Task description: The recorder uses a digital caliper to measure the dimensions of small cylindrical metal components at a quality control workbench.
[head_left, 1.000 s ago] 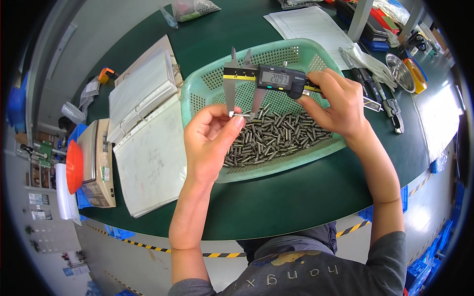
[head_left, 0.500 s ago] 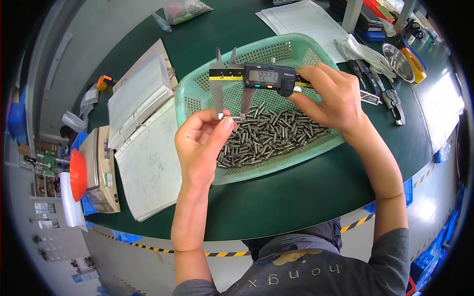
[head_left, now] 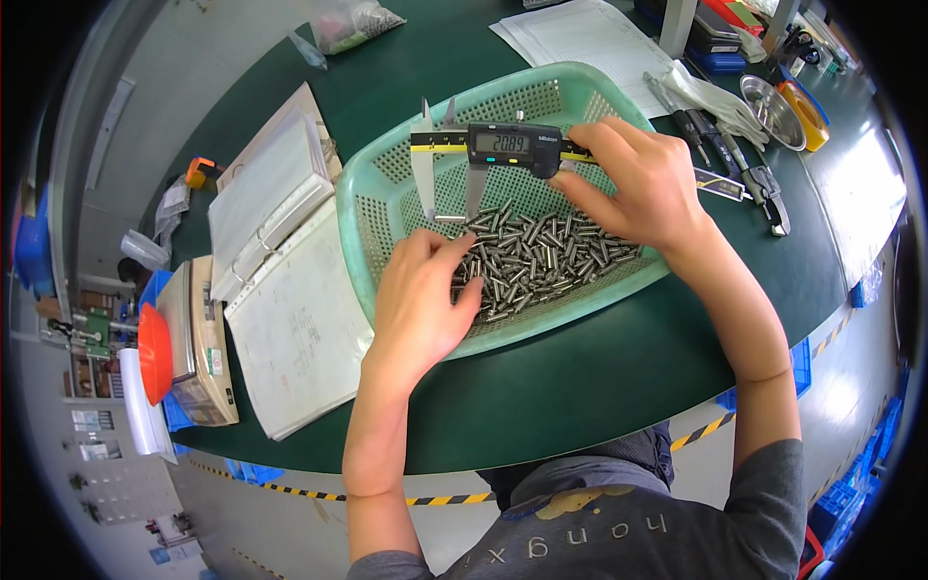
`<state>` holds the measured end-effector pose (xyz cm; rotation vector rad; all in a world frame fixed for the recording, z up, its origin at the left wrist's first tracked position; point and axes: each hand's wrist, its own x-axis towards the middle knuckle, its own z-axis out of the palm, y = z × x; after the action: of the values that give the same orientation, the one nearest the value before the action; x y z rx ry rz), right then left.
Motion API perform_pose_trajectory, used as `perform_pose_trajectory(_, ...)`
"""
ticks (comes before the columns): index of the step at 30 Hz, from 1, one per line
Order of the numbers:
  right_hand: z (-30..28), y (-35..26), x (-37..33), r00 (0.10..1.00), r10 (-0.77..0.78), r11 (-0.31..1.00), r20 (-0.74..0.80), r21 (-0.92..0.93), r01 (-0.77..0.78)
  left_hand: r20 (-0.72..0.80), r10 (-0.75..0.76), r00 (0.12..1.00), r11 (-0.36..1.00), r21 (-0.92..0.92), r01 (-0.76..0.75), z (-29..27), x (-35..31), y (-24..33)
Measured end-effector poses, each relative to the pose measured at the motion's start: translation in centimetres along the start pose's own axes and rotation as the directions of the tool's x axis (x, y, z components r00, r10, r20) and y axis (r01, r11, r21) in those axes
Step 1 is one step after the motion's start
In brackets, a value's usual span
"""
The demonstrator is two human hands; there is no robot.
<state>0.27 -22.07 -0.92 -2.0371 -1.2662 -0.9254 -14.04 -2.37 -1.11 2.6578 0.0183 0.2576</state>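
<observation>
My right hand [head_left: 638, 179] grips a black digital caliper [head_left: 519, 148] by its slider, above the basket. Between the caliper's jaws sits a short metal pin [head_left: 449, 219], clear of my fingers. Just below it, my left hand [head_left: 422, 295] is open, thumb and forefinger apart, over the near left part of the green plastic basket [head_left: 551, 324]. Its other fingers are partly hidden. Many small metal pins [head_left: 551, 253] lie heaped in the basket.
On the left are an open ring binder [head_left: 290, 329] and a weighing scale [head_left: 208, 338] with a red tray [head_left: 155, 353]. Paper sheets [head_left: 580, 43], a white glove [head_left: 715, 106], a metal bowl [head_left: 773, 111] and another caliper [head_left: 764, 193] lie at the far right.
My left hand has let go of the metal pin and drawn down from the jaws, its fingers opening. The caliper jaws have closed slightly, and the pin stays between them.
</observation>
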Motion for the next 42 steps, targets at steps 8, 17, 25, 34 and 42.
perform_pose_trajectory(8,0.22,-0.06,-0.11,0.996,0.077,0.997,0.044,0.004,-0.077,0.126,0.02,0.992,0.992,0.124,-0.036,-0.45,-0.08,-0.24)
perform_pose_trajectory(17,0.25,0.06,-0.19,0.996,0.072,0.997,0.051,0.003,-0.072,0.079,0.054,0.995,0.996,0.063,-0.059,-0.22,0.12,-0.03)
perform_pose_trajectory(25,0.23,-0.05,-0.2,0.997,0.066,0.998,0.051,0.009,-0.066,0.11,0.024,0.994,0.999,-0.03,-0.021,-0.06,0.32,0.08)
perform_pose_trajectory(34,0.22,0.04,-0.15,0.997,0.061,0.998,0.042,0.021,-0.062,0.124,0.072,0.99,0.997,0.012,-0.074,-0.04,0.48,0.03)
perform_pose_trajectory(42,0.07,-0.1,0.21,0.997,0.038,0.997,-0.064,0.071,-0.033,-0.076,-0.106,0.991,0.916,-0.396,0.068,-0.62,0.57,0.04)
